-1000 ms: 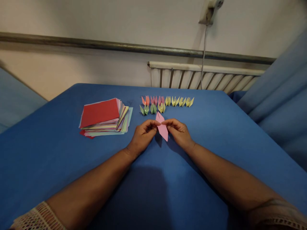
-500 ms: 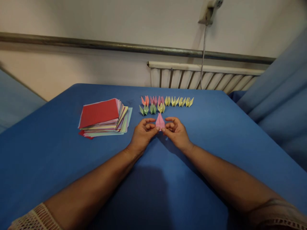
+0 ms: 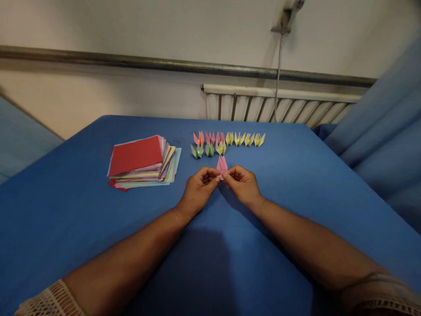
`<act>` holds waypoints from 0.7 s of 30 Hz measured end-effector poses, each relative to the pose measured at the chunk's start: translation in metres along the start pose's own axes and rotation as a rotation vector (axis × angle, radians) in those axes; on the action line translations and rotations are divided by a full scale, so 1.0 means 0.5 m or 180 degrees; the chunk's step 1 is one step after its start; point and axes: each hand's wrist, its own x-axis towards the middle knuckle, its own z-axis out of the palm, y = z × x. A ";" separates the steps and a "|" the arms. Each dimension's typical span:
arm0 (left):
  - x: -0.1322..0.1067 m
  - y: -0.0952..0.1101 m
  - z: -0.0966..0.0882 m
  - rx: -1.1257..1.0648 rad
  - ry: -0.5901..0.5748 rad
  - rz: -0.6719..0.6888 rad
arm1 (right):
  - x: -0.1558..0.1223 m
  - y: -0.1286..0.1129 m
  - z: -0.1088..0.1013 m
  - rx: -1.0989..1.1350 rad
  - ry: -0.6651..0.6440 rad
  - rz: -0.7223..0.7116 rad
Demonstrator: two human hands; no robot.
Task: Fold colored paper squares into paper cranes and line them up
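A small piece of folded pink paper stands with two narrow points upward between my hands. My left hand pinches its lower left side between thumb and fingers. From the other side, my right hand pinches the lower right, its thumb across the bottom of the paper. The fingertips hide part of the lower edge. Just beyond the pink paper stand folded paper cranes in two rows: a yellow crane is nearest, with a green crane to its left and an orange crane behind.
A stack of coloured paper with a red sheet on top lies to the left on the blue-covered table. Behind the table are a white radiator, a wall rail and a hanging cord. A blue curtain hangs at right.
The pink paper has tilted slightly, and its two points now stand apart. My fingers have curled in closer around its lower part. The cranes and the paper stack stay put.
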 end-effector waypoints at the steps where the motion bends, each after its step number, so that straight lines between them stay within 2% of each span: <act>1: 0.000 0.002 0.000 -0.0009 -0.0025 0.0004 | -0.001 0.002 -0.002 -0.0090 -0.0023 -0.0110; 6: 0.002 0.010 -0.002 -0.0247 0.0028 -0.0205 | -0.006 0.011 -0.009 -0.0313 -0.0353 -0.0519; 12: 0.004 0.007 -0.006 -0.0285 -0.0066 -0.0231 | -0.003 0.011 -0.003 0.0199 -0.0394 -0.0152; 21: 0.005 0.008 -0.008 -0.0034 0.0010 -0.0168 | -0.005 0.005 0.000 0.0265 -0.0446 -0.0124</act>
